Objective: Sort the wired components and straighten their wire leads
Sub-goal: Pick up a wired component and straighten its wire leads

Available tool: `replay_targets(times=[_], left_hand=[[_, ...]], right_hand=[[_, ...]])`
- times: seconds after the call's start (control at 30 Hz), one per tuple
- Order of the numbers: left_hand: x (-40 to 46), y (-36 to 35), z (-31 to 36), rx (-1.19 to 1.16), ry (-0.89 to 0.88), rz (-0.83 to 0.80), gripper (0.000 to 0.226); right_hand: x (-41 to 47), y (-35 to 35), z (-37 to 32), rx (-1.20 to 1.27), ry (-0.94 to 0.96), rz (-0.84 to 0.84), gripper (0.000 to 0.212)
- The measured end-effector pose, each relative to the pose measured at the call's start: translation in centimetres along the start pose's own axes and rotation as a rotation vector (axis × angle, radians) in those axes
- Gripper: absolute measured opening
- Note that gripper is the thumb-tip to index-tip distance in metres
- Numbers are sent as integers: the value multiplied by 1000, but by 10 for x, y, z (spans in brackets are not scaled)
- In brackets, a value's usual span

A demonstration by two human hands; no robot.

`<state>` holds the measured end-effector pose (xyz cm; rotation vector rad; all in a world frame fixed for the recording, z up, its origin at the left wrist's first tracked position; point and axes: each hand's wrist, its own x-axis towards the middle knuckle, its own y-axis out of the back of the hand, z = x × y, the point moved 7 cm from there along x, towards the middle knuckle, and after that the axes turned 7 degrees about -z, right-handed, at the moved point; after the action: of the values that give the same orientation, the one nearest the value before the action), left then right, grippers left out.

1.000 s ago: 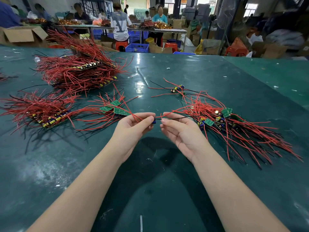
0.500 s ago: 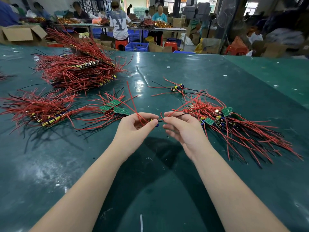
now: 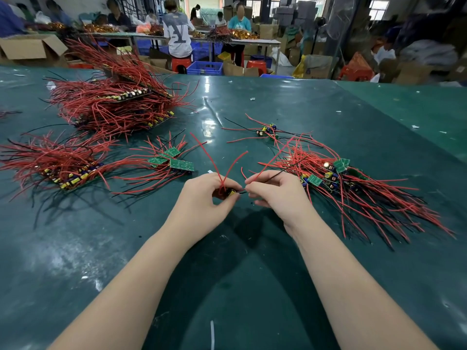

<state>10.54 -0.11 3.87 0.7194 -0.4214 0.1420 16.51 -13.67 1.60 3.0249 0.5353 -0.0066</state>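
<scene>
Green matting covers the bench [image 3: 278,109], and beyond its far edge, across the top of the frame, people sit at other tables among cardboard boxes, blue crates and red stools.

Centre frame, both hands are busy on one wired component [image 3: 228,192]. The left hand [image 3: 204,198] curls round it, thumb and fingers pinching the little board with a yellow part just showing, and two red leads [image 3: 222,160] fork upward out of that grip in a V. Just beside it, the right hand [image 3: 279,192] pinches a black lead [image 3: 288,168] that runs up and to the right toward the loose heap; a red lead rises along with it from the same fingers. Whether the fingertips of the two hands actually touch, I cannot tell.

Right of centre lies the unsorted pile [image 3: 353,188], green boards and capacitors tangled in red and black wire fanning toward the lower right. Above it, a small separate cluster [image 3: 267,130] sits on its own. Left of the hands, a few green boards [image 3: 174,159] lie with leads spread flat. Far left, a tidy row of components [image 3: 68,173] with wires laid out to both sides, and in the upper left a big stacked mound [image 3: 116,102], its red leads bristling upward.
</scene>
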Motion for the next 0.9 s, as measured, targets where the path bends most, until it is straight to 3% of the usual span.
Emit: replay_targets(times=[0.13, 0.27, 0.43, 0.67, 0.9], left_hand=[[0, 1, 6, 114, -73, -5, 21], [-1, 2, 11, 186, -116, 27, 18], [-1, 9, 13, 176, -129, 135, 18], [-1, 11, 1, -80, 41, 192, 18], [-1, 4, -17, -490, 275, 83, 16]], right_hand=[[-1, 3, -7, -54, 80, 45, 7], [-3, 3, -12, -4, 135, 43, 12], [-1, 1, 0, 210, 4, 26, 14], [0, -8, 8, 514, -107, -82, 8], [2, 0, 1, 439, -51, -81, 9]])
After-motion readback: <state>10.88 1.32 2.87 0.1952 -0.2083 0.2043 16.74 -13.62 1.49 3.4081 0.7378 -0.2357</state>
